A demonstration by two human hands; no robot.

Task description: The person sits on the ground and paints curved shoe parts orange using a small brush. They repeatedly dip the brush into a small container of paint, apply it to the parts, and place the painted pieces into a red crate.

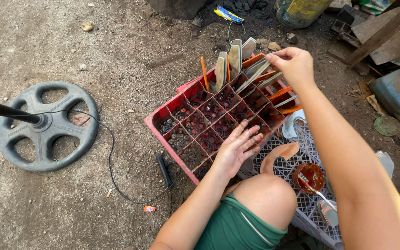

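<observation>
from the head view, my left hand (237,148) lies open and flat, fingers (251,131) spread, on the near rim of the red crate (163,115); it grips nothing; the crate sits tilted on the dirt (70,208), split into many square cells, most of them showing only dark bottoms; my right hand (292,65) reaches over the far corner of the crate, fingertips pinched on the top of a blade (255,74), a long grey one leaning in a far cell; other blades (228,65) stand upright in the cells beside it, pale and flat, with thin orange sticks (204,71) among them; more orange handles (283,92) lean out along the crate's right edge.

my knee (265,194) is up just below the left hand, green shorts (232,227) under it; to my right a grey crate (306,203) lies beside the red one, touching it as far as i can tell; on it a small round tub (309,175) of red-brown stuff with a brush (318,192) resting in it, and a curved brown piece (278,155) just left of that.

out left on the dirt, well apart, a dark round base (47,125) with a pole (5,111) and a black cable (112,162) trailing toward the crate; a yellow bucket (299,11) at the top edge.
</observation>
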